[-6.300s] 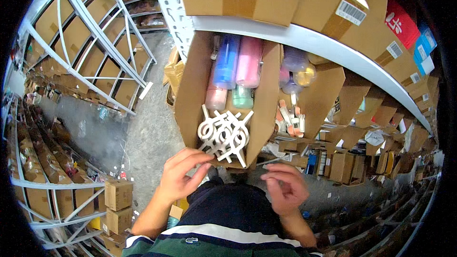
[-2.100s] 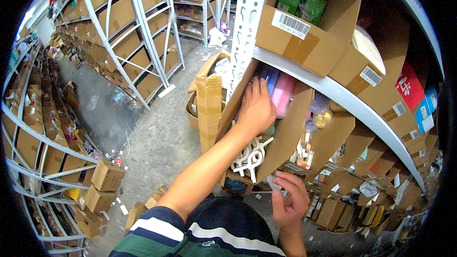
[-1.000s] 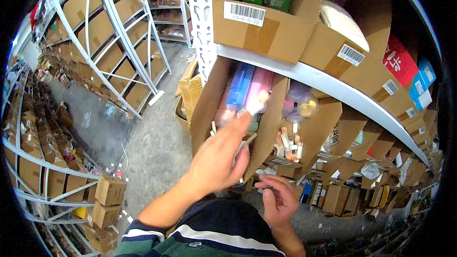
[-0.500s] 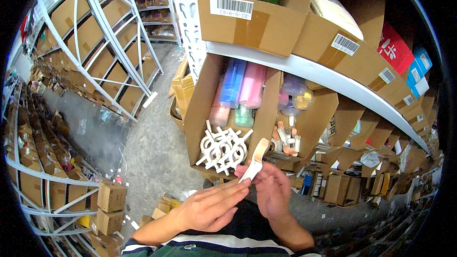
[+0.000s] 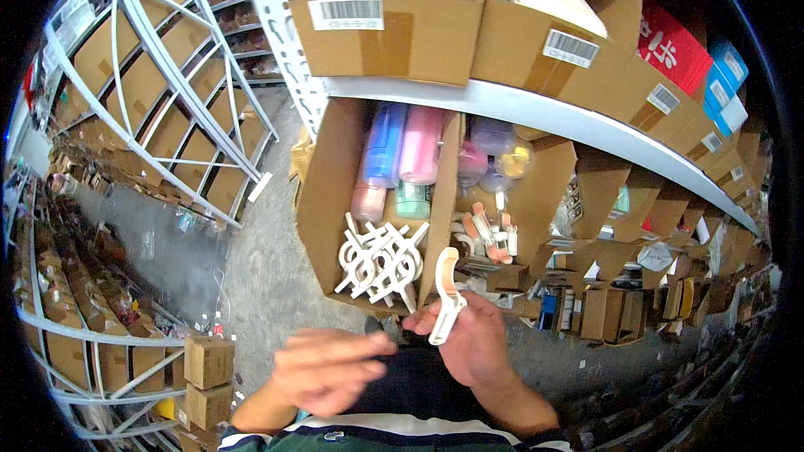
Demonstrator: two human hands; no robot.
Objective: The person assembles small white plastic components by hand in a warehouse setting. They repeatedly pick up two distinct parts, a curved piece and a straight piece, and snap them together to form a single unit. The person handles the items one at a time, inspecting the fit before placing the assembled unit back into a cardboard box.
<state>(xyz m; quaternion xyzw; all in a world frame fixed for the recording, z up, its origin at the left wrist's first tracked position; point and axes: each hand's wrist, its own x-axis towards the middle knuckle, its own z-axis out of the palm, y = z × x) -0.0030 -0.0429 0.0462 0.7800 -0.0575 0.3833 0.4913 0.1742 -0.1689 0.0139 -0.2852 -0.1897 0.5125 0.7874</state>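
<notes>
In my right hand (image 5: 479,345) I hold a white plastic clip (image 5: 448,295) with a curved, peach-coloured inner face, pinched near its lower end with the curve upward. My left hand (image 5: 328,371) is apart from it, lower and to the left, fingers stretched out and slightly blurred, holding nothing. Just beyond my hands, an open cardboard box (image 5: 318,238) contains a pile of white ring-and-stick plastic pieces (image 5: 381,261). Behind them lie a blue bottle (image 5: 384,146), a pink bottle (image 5: 420,146) and a green one (image 5: 412,201). Similar white-and-peach clips (image 5: 490,234) lie in the neighbouring box.
A white shelf beam (image 5: 469,99) runs above the boxes, with labelled cartons (image 5: 394,46) on it. More open boxes (image 5: 607,172) line the shelf to the right. Across the grey concrete aisle (image 5: 268,285) stand metal racks (image 5: 159,75) and stacked small cartons (image 5: 208,362).
My left hand has let go of the clip and drawn back down and left. The clip stays in my right hand, now more upright. The view has shifted slightly, moving the shelf leftward.
</notes>
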